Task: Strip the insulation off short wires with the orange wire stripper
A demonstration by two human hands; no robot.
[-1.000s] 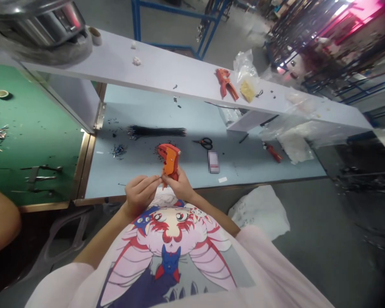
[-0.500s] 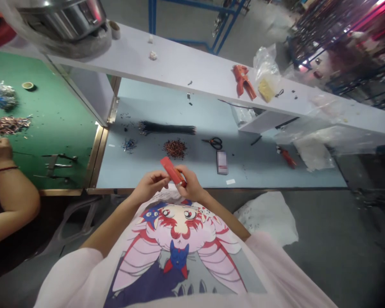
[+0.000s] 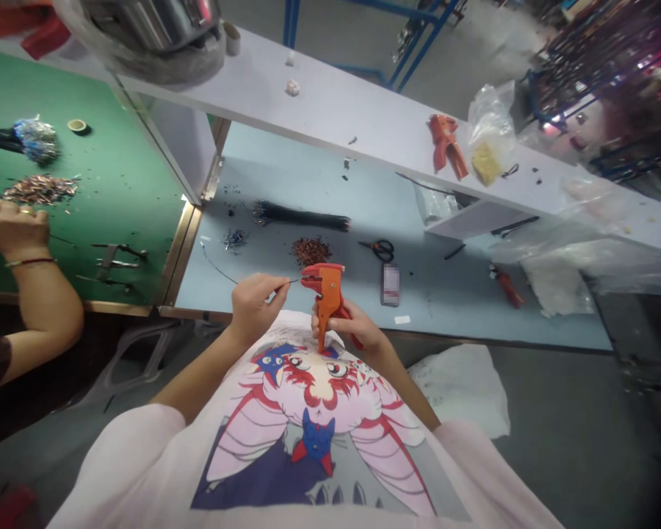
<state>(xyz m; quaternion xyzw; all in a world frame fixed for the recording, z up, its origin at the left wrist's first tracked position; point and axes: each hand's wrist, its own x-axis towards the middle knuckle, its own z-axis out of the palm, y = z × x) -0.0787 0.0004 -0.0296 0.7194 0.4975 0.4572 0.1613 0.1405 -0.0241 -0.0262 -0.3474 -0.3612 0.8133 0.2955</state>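
Note:
My right hand (image 3: 352, 323) is wrapped round the handles of an orange and red wire stripper (image 3: 328, 290), held upright with its jaws toward the left. Between thumb and fingers, my left hand (image 3: 258, 301) pinches a thin black cable (image 3: 220, 272). One tip of the cable points at the stripper's jaws; the other end trails left over the blue bench and shows a bluish tip. Just behind the stripper lies a heap of copper-coloured scraps (image 3: 311, 250). A bundle of black cables (image 3: 302, 215) rests beyond it.
Black-handled scissors (image 3: 384, 250) and a phone-like device (image 3: 391, 285) lie to the right. Bluish wire scraps (image 3: 235, 239) are at left. A second stripper (image 3: 446, 145) sits on the white shelf (image 3: 374, 136). At the green table, a co-worker's hand (image 3: 14, 228) is near scraps.
The stripper has turned upright in my right hand, its jaws now facing left. My left hand has drawn away to the left, with the cable now showing. The whole view has shifted slightly.

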